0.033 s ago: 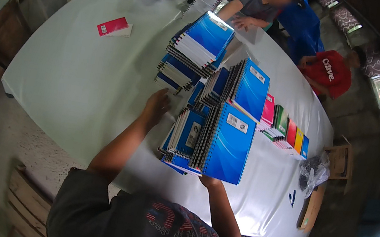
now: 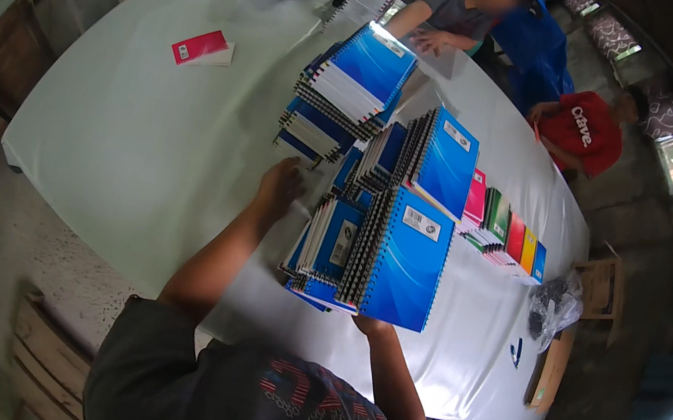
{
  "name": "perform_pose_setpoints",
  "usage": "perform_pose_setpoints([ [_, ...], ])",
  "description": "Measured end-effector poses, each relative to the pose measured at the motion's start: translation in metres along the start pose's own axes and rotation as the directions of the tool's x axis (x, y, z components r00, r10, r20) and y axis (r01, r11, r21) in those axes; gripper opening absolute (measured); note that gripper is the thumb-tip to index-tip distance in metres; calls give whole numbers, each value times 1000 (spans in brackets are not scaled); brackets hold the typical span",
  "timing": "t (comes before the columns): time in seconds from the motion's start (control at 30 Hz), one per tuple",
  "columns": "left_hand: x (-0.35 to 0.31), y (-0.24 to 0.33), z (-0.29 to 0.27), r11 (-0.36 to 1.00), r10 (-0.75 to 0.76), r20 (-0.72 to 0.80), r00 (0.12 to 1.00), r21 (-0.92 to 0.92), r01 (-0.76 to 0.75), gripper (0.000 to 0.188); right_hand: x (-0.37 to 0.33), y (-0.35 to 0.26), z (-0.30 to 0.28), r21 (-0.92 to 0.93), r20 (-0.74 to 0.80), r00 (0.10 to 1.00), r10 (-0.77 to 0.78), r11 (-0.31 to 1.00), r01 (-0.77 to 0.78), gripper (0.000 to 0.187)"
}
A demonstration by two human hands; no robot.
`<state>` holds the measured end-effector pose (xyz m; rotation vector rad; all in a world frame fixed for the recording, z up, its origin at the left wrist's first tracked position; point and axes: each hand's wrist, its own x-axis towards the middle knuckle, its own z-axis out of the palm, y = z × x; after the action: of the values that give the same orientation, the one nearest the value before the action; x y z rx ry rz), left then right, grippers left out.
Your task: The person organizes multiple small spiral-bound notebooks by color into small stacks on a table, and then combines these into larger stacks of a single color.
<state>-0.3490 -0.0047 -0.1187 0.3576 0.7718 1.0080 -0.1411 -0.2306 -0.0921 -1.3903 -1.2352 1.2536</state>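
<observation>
- basically, the left grip (image 2: 281, 187) sits low over the worktop (image 2: 147, 116), just beside the foot of the rear blue stack (image 2: 366, 68); its fingers look loosely bent, but blur hides how far open it is and whether it touches anything.
- the right grip (image 2: 371, 326) is at the near lower edge of the front blue stack (image 2: 406, 262), mostly hidden by it; one cannot tell how far open it is or whether it has hold of the notebooks.
- the front blue stack is made of large spiral-bound notebooks, with a middle blue stack (image 2: 447, 162) directly beyond it.
- smaller blue notebooks (image 2: 337, 241) stand close against its left side.
- to the right runs a row of small notebooks (image 2: 497, 219) in pink, green, red, yellow and blue.
- well apart on the left lies a red notebook (image 2: 201, 47).
- across the worktop are a person in a grey shirt (image 2: 455, 7) and another in a red shirt (image 2: 585, 132).
</observation>
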Motion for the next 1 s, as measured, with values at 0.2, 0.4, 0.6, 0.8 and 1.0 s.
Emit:
perform_pose_setpoints([
  [0.2,7,4,30,898,235,25,972,377,-227,39,-5,-2,1,628,-96,989,113,778,-27,40],
  [0.4,11,23,51,886,152,-201,968,462,-43,31,-1,-20,11,749,41,998,-38,663,-5,48],
  [0.6,15,28,59,988,-34,-289,957,137,77,25,-11,12,-11,-815,135,854,-503,434,384,63],
  [0.8,20,27,54,962,100,-170,980,270,-51,26,-12,29,-17,-688,117,870,-479,593,419,70],
  [1.0,27,28,67,998,-45,-315,948,22,55,26,-12,31,-12,433,42,999,30,900,-46,69],
])
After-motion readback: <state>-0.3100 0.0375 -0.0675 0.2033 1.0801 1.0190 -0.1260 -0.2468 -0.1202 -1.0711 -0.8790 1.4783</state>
